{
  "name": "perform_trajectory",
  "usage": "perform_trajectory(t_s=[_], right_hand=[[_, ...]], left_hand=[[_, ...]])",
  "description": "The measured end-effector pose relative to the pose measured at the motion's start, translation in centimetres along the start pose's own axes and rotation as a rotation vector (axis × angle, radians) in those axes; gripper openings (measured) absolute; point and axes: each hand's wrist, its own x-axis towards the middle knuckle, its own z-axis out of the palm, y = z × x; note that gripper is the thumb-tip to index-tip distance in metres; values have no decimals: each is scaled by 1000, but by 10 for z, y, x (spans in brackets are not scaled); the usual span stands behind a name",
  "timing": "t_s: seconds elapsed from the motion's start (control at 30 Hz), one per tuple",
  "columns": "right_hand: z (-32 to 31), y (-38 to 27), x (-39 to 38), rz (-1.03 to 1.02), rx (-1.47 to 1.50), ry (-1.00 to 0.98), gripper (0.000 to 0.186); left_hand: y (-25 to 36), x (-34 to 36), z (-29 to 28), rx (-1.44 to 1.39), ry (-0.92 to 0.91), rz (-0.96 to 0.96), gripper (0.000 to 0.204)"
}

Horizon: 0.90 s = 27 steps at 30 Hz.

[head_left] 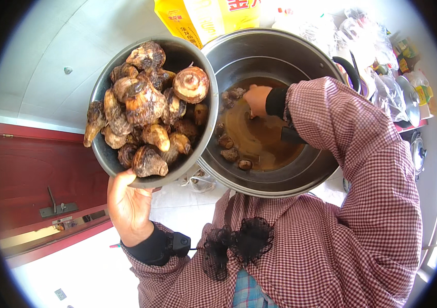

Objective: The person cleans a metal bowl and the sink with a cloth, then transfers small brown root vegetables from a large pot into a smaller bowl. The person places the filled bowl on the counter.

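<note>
With my left hand (132,208) I grip the near rim of a round grey metal bowl (209,131), thumb over the edge and fingers beneath. The bowl is tilted and heaped with brown, ringed, muddy taros (145,105), one jutting past its left rim. To its right stands a large, deep metal pot (275,49) holding shallow murky brown water (272,136). My right hand (256,99) reaches down into it with curled fingers, close beside several small taros (227,97). What those fingers hold, if anything, is hidden. More taros (229,154) lie along the pot's left side in the water.
Behind the pot stands a yellow and white printed bag (218,20). Clear plastic bags (367,36) and packages crowd the right, with a metal lid (408,100). A black handle (349,72) sticks out at the pot's right. On the left is a red cabinet door (28,177).
</note>
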Motion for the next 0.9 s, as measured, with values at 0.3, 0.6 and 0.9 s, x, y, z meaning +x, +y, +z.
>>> perform_trajectory(t_s=[0.3,0.6,0.9], right_hand=[[64,-6,25,-87,84,164,27],[24,17,71,121,380,448,43],[30,-42,67,93,171,119,49]], left_hand=[[-2,-19,-14,-10,143,95,37],[-7,-22,-3,43,208,96,40],[-13,-27,-1,66,257,102,43]])
